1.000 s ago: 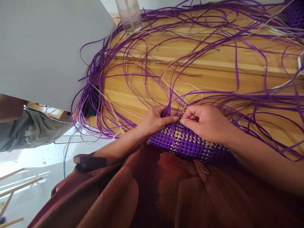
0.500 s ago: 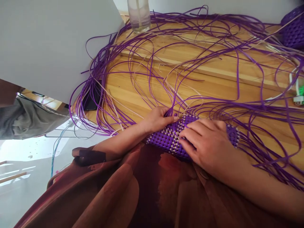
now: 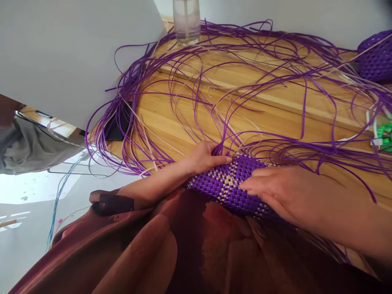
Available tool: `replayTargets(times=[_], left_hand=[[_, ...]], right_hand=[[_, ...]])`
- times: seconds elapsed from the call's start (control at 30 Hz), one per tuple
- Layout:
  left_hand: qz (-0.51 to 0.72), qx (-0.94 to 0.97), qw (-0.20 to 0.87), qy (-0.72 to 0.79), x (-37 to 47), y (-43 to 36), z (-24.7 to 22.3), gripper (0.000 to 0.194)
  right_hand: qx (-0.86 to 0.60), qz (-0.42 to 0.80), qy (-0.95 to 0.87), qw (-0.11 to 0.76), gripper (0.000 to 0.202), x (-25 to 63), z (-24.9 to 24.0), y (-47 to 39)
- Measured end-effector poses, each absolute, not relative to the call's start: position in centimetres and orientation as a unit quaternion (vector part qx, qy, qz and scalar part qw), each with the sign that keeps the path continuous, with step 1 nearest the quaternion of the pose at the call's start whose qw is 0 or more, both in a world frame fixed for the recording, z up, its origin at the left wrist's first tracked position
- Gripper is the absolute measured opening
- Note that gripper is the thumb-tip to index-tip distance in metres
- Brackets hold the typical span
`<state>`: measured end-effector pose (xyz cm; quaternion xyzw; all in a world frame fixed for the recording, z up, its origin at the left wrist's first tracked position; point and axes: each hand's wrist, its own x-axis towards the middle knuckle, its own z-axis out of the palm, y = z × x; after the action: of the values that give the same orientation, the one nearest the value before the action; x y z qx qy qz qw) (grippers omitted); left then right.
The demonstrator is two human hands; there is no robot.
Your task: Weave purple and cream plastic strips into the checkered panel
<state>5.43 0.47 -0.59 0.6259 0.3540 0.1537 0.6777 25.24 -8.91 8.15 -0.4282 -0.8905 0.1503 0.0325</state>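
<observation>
Head view: looks down over a wooden table, with a white panel at far left.
Woven piece: lies at the near side of the table, right of centre, just beyond a dark red-brown garment; shows purple weave with a pale pattern.
Left hand: holds the far edge of the woven piece, toward its left end.
Left grip: closed, with thumb laid along the edge, gathered strands rising beside it and fingers mostly hidden.
Right hand: lies over the right part of the woven piece, with fingertips at the patterned face; slightly blurred.
Right grip: extended, with fingers close together; impossible to tell whether pinching a strand.
Loose strands: spread in purple and pale loops across the table, densest along left and far sides.
Clear container: stands at the far side, left of the right hand.
Purple openwork object: sits at far right, partly cropped.
Green item: lies at right, beside a white connector.
Dark flat object: lies at left, under strands.
</observation>
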Motion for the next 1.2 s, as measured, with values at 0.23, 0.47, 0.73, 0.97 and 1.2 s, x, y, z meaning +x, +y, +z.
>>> replayTargets(times=[0.23,0.47,0.73,0.97,1.2], left_hand=[[0.183,0.547,0.742,0.342,5.5,0.0,-0.7,0.030],[0.181,0.514,0.751,0.372,5.4,-0.4,-0.1,0.035],[0.177,0.508,0.749,0.387,5.6,-0.3,0.1,0.027],[0.170,0.493,0.757,0.393,5.5,-0.3,-0.3,0.028],[0.178,0.504,0.751,0.387,5.4,-0.1,-0.4,0.031]], right_hand=[[-0.473,0.225,-0.851,0.048,0.022,26.3,7.4,-1.9],[-0.478,0.286,-0.830,0.017,0.018,25.3,5.7,-0.5],[-0.476,0.088,-0.851,0.205,0.018,25.2,6.0,-4.4],[-0.502,0.028,-0.855,0.131,0.018,26.3,5.0,-7.8],[-0.499,0.251,-0.804,0.204,0.013,24.0,8.1,-9.8]])
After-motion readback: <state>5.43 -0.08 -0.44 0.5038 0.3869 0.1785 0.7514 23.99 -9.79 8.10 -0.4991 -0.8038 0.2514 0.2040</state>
